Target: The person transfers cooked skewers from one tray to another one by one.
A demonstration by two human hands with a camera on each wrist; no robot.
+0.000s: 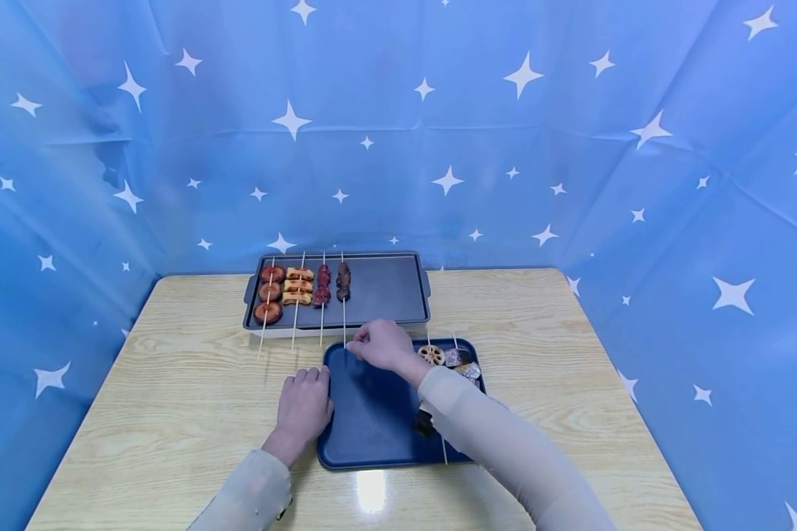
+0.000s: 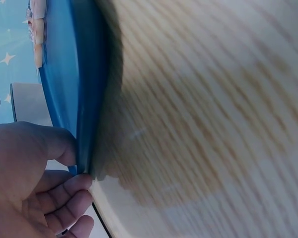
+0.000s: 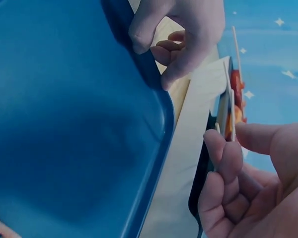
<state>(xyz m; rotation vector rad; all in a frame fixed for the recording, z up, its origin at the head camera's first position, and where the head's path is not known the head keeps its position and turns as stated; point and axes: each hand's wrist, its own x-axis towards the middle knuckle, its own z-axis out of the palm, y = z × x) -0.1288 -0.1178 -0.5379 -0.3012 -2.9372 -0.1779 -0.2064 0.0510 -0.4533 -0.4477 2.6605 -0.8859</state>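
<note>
My left hand (image 1: 305, 402) grips the left rim of a dark blue tray (image 1: 365, 428); in the left wrist view the thumb lies over the edge, with curled fingers (image 2: 72, 193) at its outer side. My right hand (image 1: 384, 344) reaches across the tray to a dark meat skewer (image 1: 343, 282) on the black grill plate (image 1: 388, 287). Its thumb and fingertips pinch at the near end of that stick. To the left lie a red meat skewer (image 1: 322, 284), a yellow sliced-food skewer (image 1: 298, 287) and a round brown-food skewer (image 1: 268, 293), side by side.
On the tray's right side lie a lotus root skewer (image 1: 431, 355) and a purplish-grey food skewer (image 1: 453, 358), partly hidden by the right sleeve (image 1: 505, 442). Everything stands on a wood-grain table (image 1: 173, 383). A blue star-patterned curtain (image 1: 398, 147) hangs around it.
</note>
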